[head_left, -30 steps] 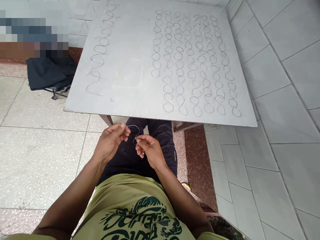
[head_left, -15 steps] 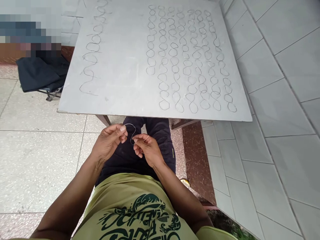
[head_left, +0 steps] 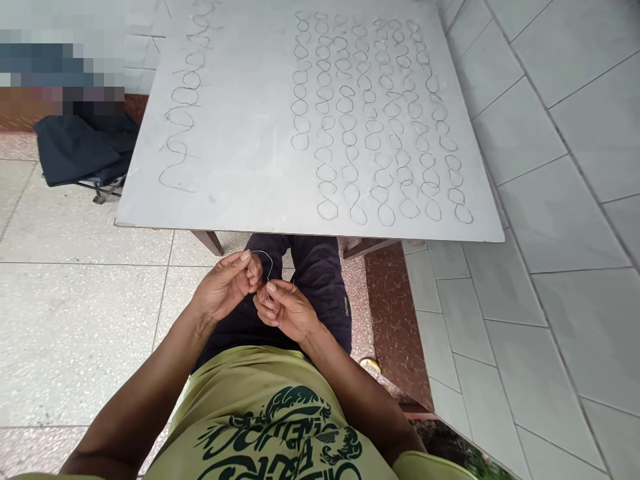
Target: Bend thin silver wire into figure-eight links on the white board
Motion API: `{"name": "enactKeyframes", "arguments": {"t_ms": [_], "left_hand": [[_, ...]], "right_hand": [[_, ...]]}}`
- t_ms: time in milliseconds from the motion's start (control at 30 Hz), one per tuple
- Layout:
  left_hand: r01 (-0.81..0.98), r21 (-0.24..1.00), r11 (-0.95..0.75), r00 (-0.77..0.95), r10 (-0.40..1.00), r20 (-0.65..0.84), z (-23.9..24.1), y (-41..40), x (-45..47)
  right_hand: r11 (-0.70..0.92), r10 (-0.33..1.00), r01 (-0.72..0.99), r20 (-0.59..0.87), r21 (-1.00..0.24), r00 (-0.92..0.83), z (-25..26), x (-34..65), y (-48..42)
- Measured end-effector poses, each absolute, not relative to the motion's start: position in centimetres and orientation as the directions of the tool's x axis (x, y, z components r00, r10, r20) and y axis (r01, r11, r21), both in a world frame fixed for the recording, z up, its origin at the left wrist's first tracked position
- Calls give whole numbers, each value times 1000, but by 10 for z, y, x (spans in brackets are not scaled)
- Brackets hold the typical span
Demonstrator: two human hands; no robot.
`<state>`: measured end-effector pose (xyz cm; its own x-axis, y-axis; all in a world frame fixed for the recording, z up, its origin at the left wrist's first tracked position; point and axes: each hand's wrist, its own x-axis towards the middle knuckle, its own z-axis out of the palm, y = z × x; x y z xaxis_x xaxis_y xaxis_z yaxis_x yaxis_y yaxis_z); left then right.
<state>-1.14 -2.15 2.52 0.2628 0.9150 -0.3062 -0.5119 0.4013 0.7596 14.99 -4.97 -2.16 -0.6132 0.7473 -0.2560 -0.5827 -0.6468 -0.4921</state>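
A thin, curved wire (head_left: 271, 263) runs between my two hands, above my lap and just short of the table's front edge. My left hand (head_left: 227, 283) pinches one end of it between thumb and forefinger. Lower and to the right, my right hand (head_left: 287, 310) pinches the wire farther along, and a short bit of it sticks out past the fingers. On the table (head_left: 245, 167), several wire figure-eights (head_left: 349, 127) lie in columns on the right side. A column of wavy, S-shaped wires (head_left: 180, 120) lies along the left side.
A tiled wall (head_left: 560, 220) stands close along the table's right side. At the left, a dark cloth (head_left: 85, 150) lies over a low stand on the floor. A table leg (head_left: 209, 241) shows under the front edge. A blurred patch covers the upper left corner.
My right hand has moved slightly down and left, closer to my left hand. My left hand has shifted a little to the right. Both still pinch the wire.
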Motion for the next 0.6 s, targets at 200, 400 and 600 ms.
{"name": "enactKeyframes", "arguments": {"t_ms": [200, 400, 600], "left_hand": [[-554, 661, 506, 375, 861, -345, 27, -25, -14], [-638, 582, 504, 312, 860, -403, 28, -27, -8], [-642, 638, 425, 165, 889, -427, 33, -20, -2]], "right_hand": [[-484, 859, -566, -237, -668, -454, -27, 151, -51], [-413, 894, -511, -229, -754, -386, -31, 151, -49], [-412, 895, -496, -238, -765, -377, -33, 148, -49]]}}
